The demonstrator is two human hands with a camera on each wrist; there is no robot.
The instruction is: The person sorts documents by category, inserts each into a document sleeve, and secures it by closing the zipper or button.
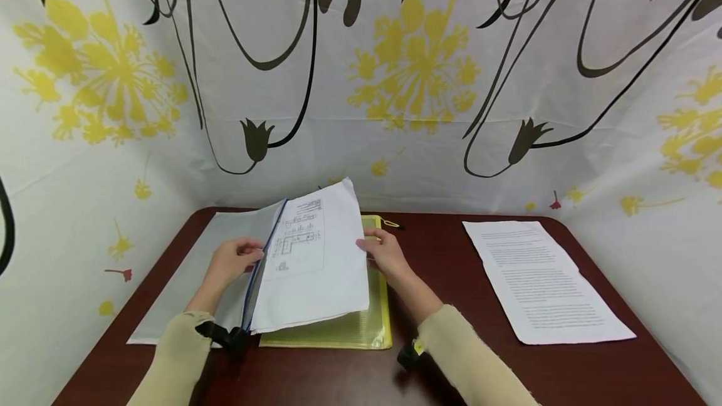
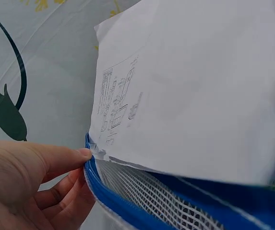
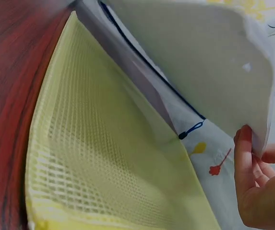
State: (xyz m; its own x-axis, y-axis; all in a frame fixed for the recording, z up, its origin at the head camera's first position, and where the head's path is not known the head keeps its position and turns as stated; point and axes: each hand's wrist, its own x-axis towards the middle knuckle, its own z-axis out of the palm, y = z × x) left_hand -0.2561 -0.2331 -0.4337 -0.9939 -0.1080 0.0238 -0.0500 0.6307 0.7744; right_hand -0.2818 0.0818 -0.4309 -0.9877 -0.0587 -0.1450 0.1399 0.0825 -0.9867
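Note:
My left hand (image 1: 225, 262) pinches the blue zip edge of a mesh zipper pouch (image 2: 175, 201) between thumb and fingers, with the pouch tilted up on its side. A stack of white papers (image 1: 333, 281) with a printed diagram on top leans at the pouch's mouth. In the left wrist view its lower edge meets the mesh; how far inside it reaches is hidden. With thumb and fingers, my right hand (image 1: 389, 255) pinches the stack's right edge, as the right wrist view shows from behind. Under the papers lies a yellow mesh zipper pouch (image 3: 99, 134), flat on the table.
A printed sheet or stack of text pages (image 1: 547, 287) lies on the right of the dark red-brown table (image 1: 440, 255). At the left is a pale grey sheet (image 1: 175, 299). A patterned white cloth (image 1: 338, 93) hangs close behind the table and along both sides.

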